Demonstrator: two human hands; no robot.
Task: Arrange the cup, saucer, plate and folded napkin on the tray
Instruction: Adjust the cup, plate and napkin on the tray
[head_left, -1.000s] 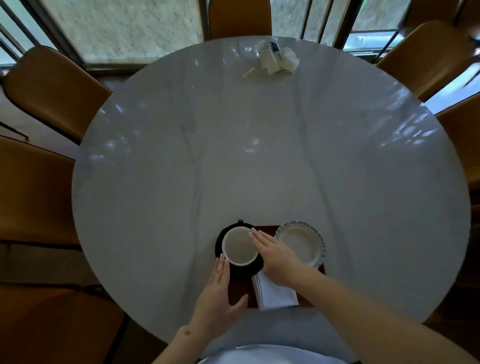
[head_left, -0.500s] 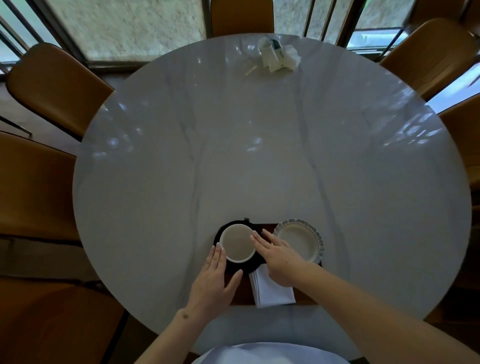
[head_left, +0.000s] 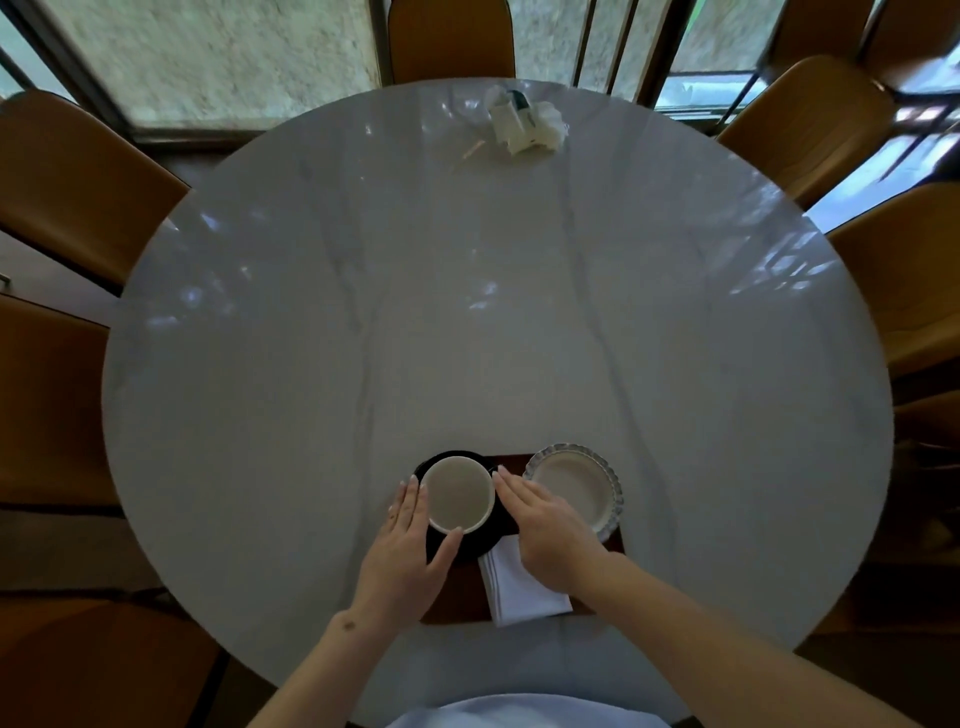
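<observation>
A white cup (head_left: 460, 493) stands on a dark saucer (head_left: 475, 545) at the left end of a brown tray (head_left: 460, 597) near me. My left hand (head_left: 410, 551) wraps the saucer's left edge, fingers straight along its side and thumb at the cup's near rim. My right hand (head_left: 550, 530) lies flat, palm down, against the saucer's right side with its fingertips beside the cup. A scalloped white plate (head_left: 571, 486) sits on the tray's right end. The folded white napkin (head_left: 519, 587) lies on the tray's near part, partly under my right hand.
The tray rests near the front edge of a round marble table (head_left: 467, 312). Crumpled white packets (head_left: 524, 122) and a small stick (head_left: 467, 153) lie at the far edge. Brown chairs (head_left: 78, 197) ring the table.
My left hand has slid forward from the near side to the saucer's left edge, thumb now at the cup. My right hand has stayed beside the cup.
</observation>
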